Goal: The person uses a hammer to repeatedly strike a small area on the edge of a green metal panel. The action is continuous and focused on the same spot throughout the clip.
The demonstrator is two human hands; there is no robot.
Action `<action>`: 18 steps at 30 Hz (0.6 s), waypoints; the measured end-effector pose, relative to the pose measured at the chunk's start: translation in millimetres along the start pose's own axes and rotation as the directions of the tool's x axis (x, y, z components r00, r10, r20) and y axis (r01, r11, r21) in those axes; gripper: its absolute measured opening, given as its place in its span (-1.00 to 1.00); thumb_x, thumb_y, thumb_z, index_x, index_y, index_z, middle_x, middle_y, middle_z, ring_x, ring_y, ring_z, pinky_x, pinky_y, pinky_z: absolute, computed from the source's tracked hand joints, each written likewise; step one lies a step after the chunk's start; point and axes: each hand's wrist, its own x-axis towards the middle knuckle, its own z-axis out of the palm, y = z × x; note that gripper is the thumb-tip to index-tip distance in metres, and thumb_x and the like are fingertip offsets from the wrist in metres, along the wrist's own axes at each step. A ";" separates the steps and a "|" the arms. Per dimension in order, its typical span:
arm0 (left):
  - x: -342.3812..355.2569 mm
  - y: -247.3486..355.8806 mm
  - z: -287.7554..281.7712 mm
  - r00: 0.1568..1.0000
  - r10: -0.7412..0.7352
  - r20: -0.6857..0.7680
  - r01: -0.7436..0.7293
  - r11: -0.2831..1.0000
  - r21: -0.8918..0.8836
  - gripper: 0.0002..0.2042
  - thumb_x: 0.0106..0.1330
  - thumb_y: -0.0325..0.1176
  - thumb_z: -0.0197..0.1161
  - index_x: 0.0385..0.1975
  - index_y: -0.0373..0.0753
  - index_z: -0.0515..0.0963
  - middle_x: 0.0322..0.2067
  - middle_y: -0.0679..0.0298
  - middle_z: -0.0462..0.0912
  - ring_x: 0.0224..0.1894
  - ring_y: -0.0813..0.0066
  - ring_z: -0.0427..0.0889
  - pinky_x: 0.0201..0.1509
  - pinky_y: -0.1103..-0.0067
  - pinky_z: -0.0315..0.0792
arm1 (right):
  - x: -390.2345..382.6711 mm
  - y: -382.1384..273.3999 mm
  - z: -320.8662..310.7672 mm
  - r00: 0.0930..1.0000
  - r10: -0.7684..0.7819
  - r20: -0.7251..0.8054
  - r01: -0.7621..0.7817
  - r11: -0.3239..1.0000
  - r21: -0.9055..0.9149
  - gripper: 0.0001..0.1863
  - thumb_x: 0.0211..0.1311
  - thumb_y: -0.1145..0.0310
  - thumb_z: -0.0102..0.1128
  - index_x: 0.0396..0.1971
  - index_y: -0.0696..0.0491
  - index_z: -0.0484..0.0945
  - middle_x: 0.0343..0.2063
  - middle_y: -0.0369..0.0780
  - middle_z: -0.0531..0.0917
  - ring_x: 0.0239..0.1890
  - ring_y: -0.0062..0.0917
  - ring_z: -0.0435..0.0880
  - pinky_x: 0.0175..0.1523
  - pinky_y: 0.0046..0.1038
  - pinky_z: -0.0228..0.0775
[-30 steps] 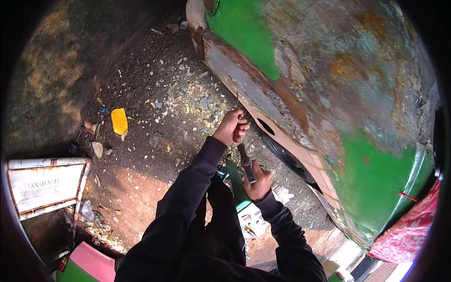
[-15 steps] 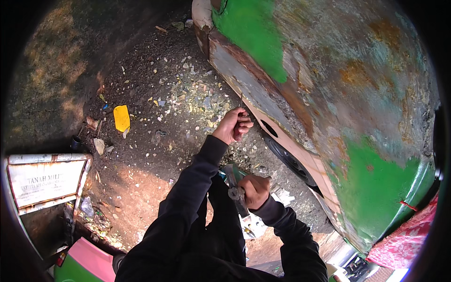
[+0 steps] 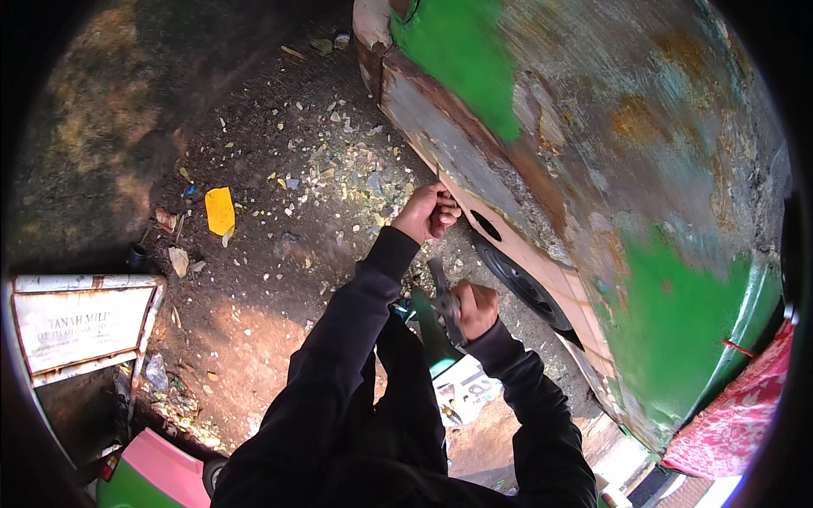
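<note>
Left hand [image 3: 430, 212]: our fingers are curled closed around a thin rod [image 3: 438, 172]; its tip pokes out past the top of the fist, by the lower edge of the patchy green car panel [image 3: 677, 313]. Can't tell if it touches; the rest is hidden in our grip. Right hand [image 3: 476, 309]: our fingers wrap the handle of a hammer [image 3: 444, 292], slightly blurred. Hammer head sits just left of those fingers, below the left fist and apart from it. Wheel [image 3: 527, 286] is right of both hands.
</note>
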 end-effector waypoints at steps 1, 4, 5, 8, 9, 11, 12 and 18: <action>2.5 4.1 1.3 0.999 0.033 -0.034 -0.033 0.999 0.004 -0.76 0.31 -0.38 -0.13 -0.63 -0.21 0.16 -0.74 0.44 0.06 -0.71 0.63 0.10 -0.81 0.72 0.07 | 13.9 15.4 14.4 0.975 0.214 0.064 -0.199 0.961 -0.191 -0.83 0.04 0.38 0.11 -0.46 0.13 0.36 -0.63 -0.07 0.51 -0.67 -0.18 0.52 -0.58 -0.29 0.31; 10.3 13.8 -17.7 0.999 -0.008 0.044 0.009 1.000 -0.020 -0.76 0.31 -0.38 -0.13 -0.64 -0.21 0.17 -0.73 0.42 0.08 -0.69 0.64 0.11 -0.80 0.74 0.09 | -2.8 5.4 10.4 0.967 0.248 -0.061 -0.254 0.962 -0.104 -0.80 0.03 0.40 0.09 -0.36 0.15 0.33 -0.69 -0.06 0.47 -0.68 -0.13 0.49 -0.59 -0.23 0.26; 7.0 9.6 -21.8 0.997 -0.043 0.071 0.043 0.999 -0.008 -0.75 0.31 -0.38 -0.12 -0.64 -0.21 0.17 -0.73 0.42 0.09 -0.69 0.64 0.11 -0.80 0.74 0.09 | -0.9 -3.7 5.3 0.968 0.242 -0.072 -0.248 0.966 -0.079 -0.80 0.03 0.40 0.09 -0.37 0.15 0.34 -0.70 -0.06 0.46 -0.69 -0.13 0.49 -0.59 -0.24 0.26; 9.3 7.4 -23.1 0.998 -0.039 0.041 0.041 0.998 -0.054 -0.75 0.31 -0.39 -0.11 -0.65 -0.21 0.18 -0.73 0.44 0.09 -0.71 0.65 0.08 -0.81 0.75 0.09 | 6.0 -22.1 -8.6 0.969 0.233 -0.086 -0.233 0.972 0.004 -0.79 0.02 0.38 0.12 -0.38 0.15 0.36 -0.75 -0.07 0.41 -0.70 -0.12 0.46 -0.59 -0.26 0.26; 8.6 9.6 -24.9 0.996 -0.056 0.069 0.059 0.997 -0.050 -0.76 0.30 -0.39 -0.11 -0.65 -0.21 0.18 -0.73 0.44 0.09 -0.71 0.65 0.08 -0.81 0.75 0.08 | 4.8 -25.6 -13.7 0.979 0.183 -0.094 -0.184 0.983 0.005 -0.79 0.01 0.37 0.14 -0.41 0.16 0.37 -0.76 -0.11 0.39 -0.73 -0.16 0.46 -0.60 -0.27 0.25; 4.0 2.4 -15.5 0.999 -0.024 0.036 0.024 1.000 0.008 -0.76 0.28 -0.39 -0.08 -0.65 -0.20 0.17 -0.73 0.44 0.08 -0.71 0.65 0.09 -0.82 0.75 0.07 | 4.4 -33.9 -21.5 0.985 0.088 -0.151 -0.090 0.996 -0.003 -0.69 -0.26 0.59 -0.03 -0.35 0.25 0.37 -0.82 -0.10 0.33 -0.77 -0.13 0.40 -0.66 -0.29 0.17; 1.0 0.2 -11.8 0.999 -0.020 0.034 0.019 0.999 0.038 -0.76 0.28 -0.39 -0.08 -0.65 -0.19 0.16 -0.74 0.45 0.07 -0.71 0.65 0.09 -0.82 0.75 0.07 | 2.7 -34.3 -21.6 0.985 0.087 -0.150 -0.087 0.996 0.007 -0.70 -0.26 0.60 -0.04 -0.36 0.24 0.37 -0.82 -0.11 0.32 -0.78 -0.14 0.40 -0.67 -0.30 0.16; -9.7 -1.6 -1.4 1.000 -0.009 0.012 0.009 1.000 0.015 -0.75 0.26 -0.40 -0.07 -0.68 -0.18 0.16 -0.76 0.47 0.06 -0.73 0.67 0.07 -0.85 0.75 0.05 | 0.1 -36.6 -20.3 0.980 0.137 -0.144 -0.131 0.990 0.053 -0.76 -0.24 0.60 -0.04 -0.42 0.20 0.39 -0.81 -0.13 0.34 -0.80 -0.17 0.39 -0.68 -0.32 0.16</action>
